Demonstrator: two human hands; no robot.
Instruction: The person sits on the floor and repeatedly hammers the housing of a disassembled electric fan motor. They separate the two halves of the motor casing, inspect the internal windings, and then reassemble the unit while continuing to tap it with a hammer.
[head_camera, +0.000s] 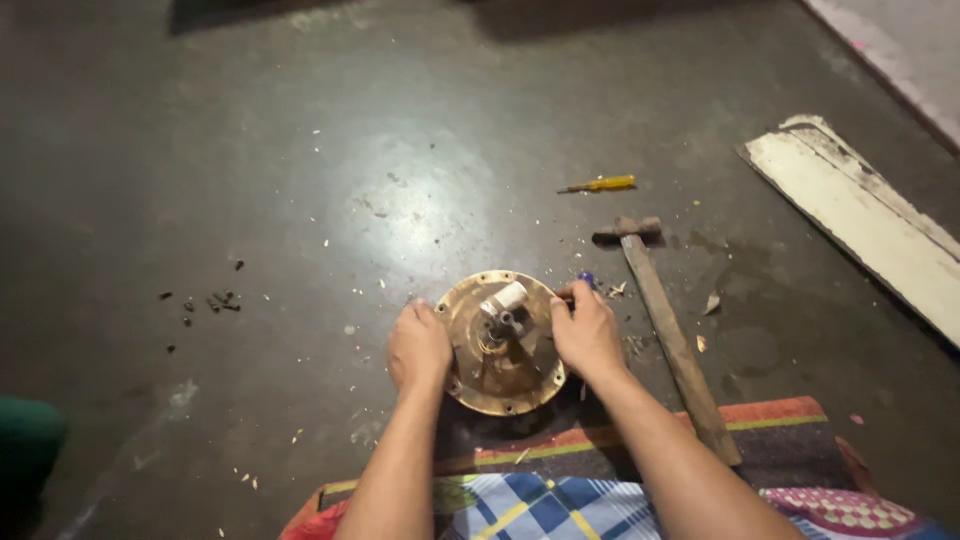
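From the head camera, a round brass-coloured metal disc (503, 345) lay flat on the dark floor (300, 200), just in front of the person's knees. A short shaft with a white sleeve (505, 298) stood up from its middle.

The left hand (418, 345) was curled against the left rim of the disc, with the fingers wrapped down over the edge. The right hand (587, 330) was closed on the right rim, and something small with a blue tip (587, 279) poked out above its knuckles. It seemed to be pinched in that hand, but I could not tell what it was.

How far the work had got was hard to judge. The disc looked whole and shut. A few small holes showed near its rim, and some seemed to have no screws in them. Small dark bits (215, 302) lay on the floor well to the left; they might have been screws, but they were too tiny to be sure. So some undoing may have been done, and the disc had not yet been opened.

A hammer (665, 330) with a wooden handle lay just right of the right hand, untouched. A yellow screwdriver (603, 184) lay farther off. A white board (860, 215) was cut off by the picture's right edge.

The fingertips of both hands were hidden under the rim. A striped mat (780, 420) and checked cloth (540, 505) covered the lap.
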